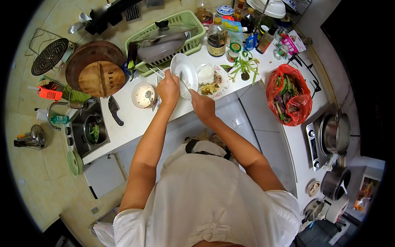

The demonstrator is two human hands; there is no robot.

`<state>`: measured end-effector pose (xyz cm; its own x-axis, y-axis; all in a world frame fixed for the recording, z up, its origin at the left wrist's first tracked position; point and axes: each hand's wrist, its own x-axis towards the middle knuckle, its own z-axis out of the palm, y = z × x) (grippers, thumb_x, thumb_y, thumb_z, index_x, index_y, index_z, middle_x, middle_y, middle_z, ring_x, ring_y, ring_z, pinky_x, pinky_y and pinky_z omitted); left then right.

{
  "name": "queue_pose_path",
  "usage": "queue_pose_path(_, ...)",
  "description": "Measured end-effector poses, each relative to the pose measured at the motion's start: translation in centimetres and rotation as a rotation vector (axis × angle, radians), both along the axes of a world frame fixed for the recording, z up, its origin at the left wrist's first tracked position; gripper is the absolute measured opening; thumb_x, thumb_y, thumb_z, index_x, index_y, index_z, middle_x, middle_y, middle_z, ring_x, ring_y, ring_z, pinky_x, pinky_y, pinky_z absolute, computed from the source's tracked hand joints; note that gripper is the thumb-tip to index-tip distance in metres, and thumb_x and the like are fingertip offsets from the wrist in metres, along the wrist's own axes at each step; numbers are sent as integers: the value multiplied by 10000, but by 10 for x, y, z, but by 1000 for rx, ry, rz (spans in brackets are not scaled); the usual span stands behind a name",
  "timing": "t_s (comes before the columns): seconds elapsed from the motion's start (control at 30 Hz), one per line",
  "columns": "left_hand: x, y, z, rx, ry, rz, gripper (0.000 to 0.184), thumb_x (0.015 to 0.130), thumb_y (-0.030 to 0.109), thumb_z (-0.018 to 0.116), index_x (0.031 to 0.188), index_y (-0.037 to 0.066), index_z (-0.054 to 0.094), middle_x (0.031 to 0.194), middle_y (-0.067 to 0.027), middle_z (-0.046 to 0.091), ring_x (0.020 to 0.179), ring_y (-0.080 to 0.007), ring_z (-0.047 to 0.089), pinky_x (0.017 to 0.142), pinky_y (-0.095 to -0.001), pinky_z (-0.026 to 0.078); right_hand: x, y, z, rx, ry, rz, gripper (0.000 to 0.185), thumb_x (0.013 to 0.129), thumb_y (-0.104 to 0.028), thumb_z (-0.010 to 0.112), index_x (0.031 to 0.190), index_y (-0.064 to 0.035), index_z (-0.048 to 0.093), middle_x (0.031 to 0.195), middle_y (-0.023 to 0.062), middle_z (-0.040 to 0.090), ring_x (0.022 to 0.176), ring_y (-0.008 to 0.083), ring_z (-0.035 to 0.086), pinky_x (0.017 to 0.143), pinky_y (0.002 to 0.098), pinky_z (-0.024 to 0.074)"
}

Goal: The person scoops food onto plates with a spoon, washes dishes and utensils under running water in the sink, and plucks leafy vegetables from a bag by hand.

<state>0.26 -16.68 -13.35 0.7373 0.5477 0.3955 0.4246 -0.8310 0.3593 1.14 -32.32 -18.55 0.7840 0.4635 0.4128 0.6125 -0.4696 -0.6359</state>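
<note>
My left hand is closed on the edge of a tilted white plate, which has some white rice on it. A pair of light chopsticks shows at that hand; whether it grips them too is unclear. My right hand is closed round a thin metal utensil that reaches into the tilted plate; its tip is hard to make out. Just right of it, a flowered plate holds rice and cooked food. Left of my left hand stands a bowl with a spoon in it.
A cleaver lies by the sink. Behind are a green basket, a sauce jar and loose green leaves. At right sit a red bag of vegetables and a pot on a cooker.
</note>
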Motion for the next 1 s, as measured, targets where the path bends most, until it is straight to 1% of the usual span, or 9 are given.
queue_pose_path(0.03, 0, -1, 1, -5, -24, -3, 212, 850, 173, 511, 983, 20, 571, 601, -203, 616, 531, -381, 613, 522, -494, 485, 0, 1, -2, -72, 5, -7, 273, 822, -83, 592, 1088, -83, 653, 606, 142, 593, 540, 301, 585, 500, 408, 456)
queue_pose_path(0.27, -3, -5, -5, -57, -79, 16, 220, 845, 160, 517, 1004, 18, 570, 600, -204, 613, 534, -391, 607, 519, -494, 478, 9, -1, 1, -83, -81, -16, 259, 765, -79, 599, 1016, -65, 662, 542, 107, 558, 498, 274, 570, 479, 400, 453)
queue_pose_path(0.47, -6, -7, -12, -58, -44, 50, 225, 849, 166, 511, 1013, 22, 566, 602, -200, 615, 534, -390, 607, 516, -499, 474, 14, 13, -22, -339, -235, -79, 193, 764, -83, 581, 948, -64, 635, 523, 83, 560, 474, 251, 577, 434, 394, 457)
queue_pose_path(0.57, -8, -6, -13, -6, -88, 20, 238, 852, 172, 516, 1032, 22, 557, 598, -196, 614, 530, -387, 606, 509, -499, 470, 28, 6, -35, -311, -217, -181, 167, 769, -83, 575, 926, -62, 627, 506, 75, 549, 462, 249, 576, 416, 392, 456)
queue_pose_path(0.6, -6, -3, -11, -17, -84, 21, 236, 861, 175, 506, 1030, 18, 552, 611, -207, 615, 541, -396, 605, 524, -503, 469, 27, 1, -25, -312, -215, -166, 184, 770, -77, 571, 945, -34, 612, 530, 78, 561, 490, 239, 592, 443, 367, 467)
queue_pose_path(0.67, -9, -1, -8, -50, -62, 29, 233, 879, 181, 488, 1027, 10, 542, 639, -228, 619, 564, -413, 603, 553, -510, 466, 15, -6, -2, -139, -260, -56, 234, 773, -81, 580, 999, -31, 619, 533, 76, 557, 486, 241, 579, 440, 373, 461)
queue_pose_path(0.73, -7, 0, -10, -32, -87, 27, 242, 865, 185, 509, 1037, 18, 542, 612, -206, 615, 542, -395, 605, 525, -505, 467, 6, -7, -1, 3, -273, 52, 312, 776, -88, 593, 1082, -37, 625, 537, 75, 548, 481, 248, 557, 436, 381, 451)
queue_pose_path(0.87, -4, -2, -11, -48, -98, 44, 244, 860, 187, 520, 1040, 23, 536, 602, -197, 614, 536, -390, 606, 512, -505, 466, -2, -1, -14, -180, -161, 41, 272, 779, -102, 589, 1041, -40, 627, 520, 78, 540, 478, 247, 564, 434, 377, 454)
queue_pose_path(1.0, -5, 1, -14, -52, -109, 66, 238, 858, 186, 521, 1033, 24, 531, 605, -199, 614, 538, -392, 606, 514, -502, 466, 2, -3, -14, -242, -216, 37, 210, 789, -101, 576, 984, -34, 617, 516, 83, 547, 474, 244, 570, 432, 375, 457)
